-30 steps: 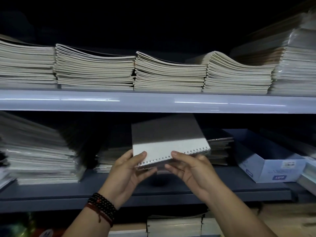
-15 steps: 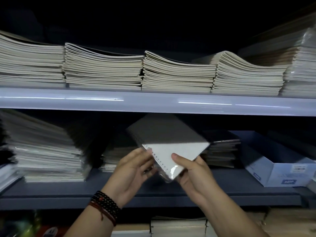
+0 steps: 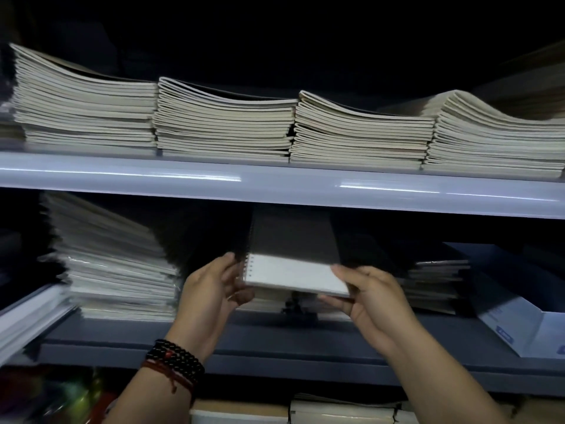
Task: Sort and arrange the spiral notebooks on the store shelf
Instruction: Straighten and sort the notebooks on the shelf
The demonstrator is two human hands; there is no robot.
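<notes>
Left hand [image 3: 211,289] fingers [image 3: 241,296] curled under spiral edge of spiral notebook [image 3: 293,270], thumb on top: pinching it. Right hand [image 3: 376,301] pinches opposite near corner, thumb above, fingers below. Notebook held between both hands, clear of lower shelf [image 3: 275,341], binding to left, far half in shadow under upper shelf [image 3: 275,185]. Low pile [image 3: 269,302] just beneath it. Taller stack [image 3: 116,270] to left, blue box [image 3: 519,316] to right. Bead bracelet [image 3: 177,359] on left wrist.

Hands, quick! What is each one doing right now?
Left hand: holds the notebook at its spiral side.
Right hand: holds the same notebook at the other side.
</notes>
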